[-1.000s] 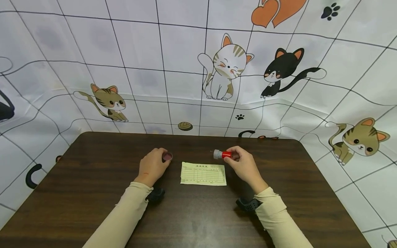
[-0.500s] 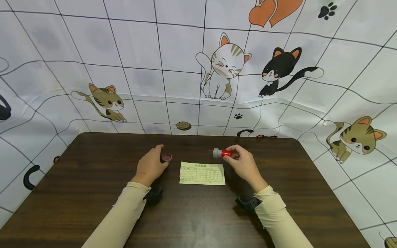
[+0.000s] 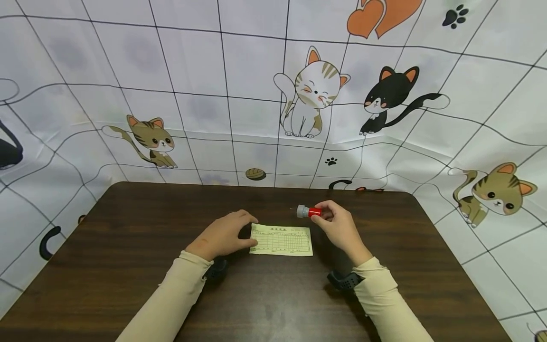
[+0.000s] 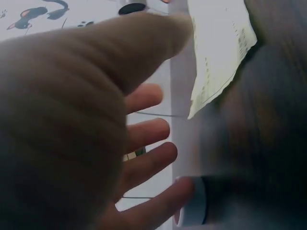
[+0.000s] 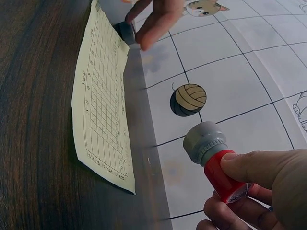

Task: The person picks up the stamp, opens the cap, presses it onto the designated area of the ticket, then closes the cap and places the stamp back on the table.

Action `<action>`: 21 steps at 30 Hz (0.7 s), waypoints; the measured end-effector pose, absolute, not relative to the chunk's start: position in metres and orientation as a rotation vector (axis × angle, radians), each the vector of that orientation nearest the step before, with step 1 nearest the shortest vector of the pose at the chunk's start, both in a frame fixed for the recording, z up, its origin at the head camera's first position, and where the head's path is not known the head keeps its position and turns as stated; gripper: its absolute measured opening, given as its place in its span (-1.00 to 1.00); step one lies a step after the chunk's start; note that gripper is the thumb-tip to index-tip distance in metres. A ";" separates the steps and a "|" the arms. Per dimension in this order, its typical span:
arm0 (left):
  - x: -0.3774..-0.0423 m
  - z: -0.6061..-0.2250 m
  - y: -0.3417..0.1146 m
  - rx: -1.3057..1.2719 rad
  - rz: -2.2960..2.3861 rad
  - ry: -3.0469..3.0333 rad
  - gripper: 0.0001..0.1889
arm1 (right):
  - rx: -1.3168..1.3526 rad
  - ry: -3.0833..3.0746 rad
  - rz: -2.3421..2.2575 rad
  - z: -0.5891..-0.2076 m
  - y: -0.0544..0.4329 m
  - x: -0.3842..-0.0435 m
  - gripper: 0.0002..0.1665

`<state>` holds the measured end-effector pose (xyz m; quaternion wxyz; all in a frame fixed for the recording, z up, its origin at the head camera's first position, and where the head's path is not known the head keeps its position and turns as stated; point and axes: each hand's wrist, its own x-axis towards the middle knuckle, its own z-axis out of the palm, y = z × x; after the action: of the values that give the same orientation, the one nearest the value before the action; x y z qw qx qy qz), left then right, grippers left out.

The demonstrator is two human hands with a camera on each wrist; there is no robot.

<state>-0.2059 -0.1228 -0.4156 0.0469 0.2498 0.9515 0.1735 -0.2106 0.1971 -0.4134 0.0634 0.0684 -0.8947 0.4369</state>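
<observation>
At the left, on a dark wooden table (image 3: 273, 294), a person's left hand (image 3: 224, 235) stretches out with fingers parted, holding nothing; its thumb tip meets the left edge of a pale yellow printed slip (image 3: 284, 241), though whether it presses down is unclear. A small round gray container (image 4: 195, 208) stands by this hand's little finger in the left wrist view; what is inside cannot be seen. The slip lies in the middle, its long side running left to right. Past its far right corner, held apart from the paper, is a red-and-gray cylinder (image 3: 312, 212) lying sideways—its long axis roughly follows the slip's long edge, gray end pointing left. The right hand (image 3: 342, 232) pinches the red end between thumb and fingers—so the slip lies to the left of this grip and nearer the person.
</observation>
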 end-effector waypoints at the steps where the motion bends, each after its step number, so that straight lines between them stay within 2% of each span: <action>1: -0.205 -0.416 -0.121 0.762 0.510 2.884 -0.36 | 0.207 -2.703 1.321 -0.414 0.197 -0.211 -0.69; 21: -0.201 -0.425 -0.111 0.825 0.384 2.872 -0.40 | 0.202 -2.729 1.283 -0.416 0.198 -0.212 -0.68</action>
<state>-0.2014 -0.1109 -0.4251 0.0641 0.2734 0.9513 0.1272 -0.2124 0.1978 -0.4155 0.0594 0.0667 -0.9013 0.4238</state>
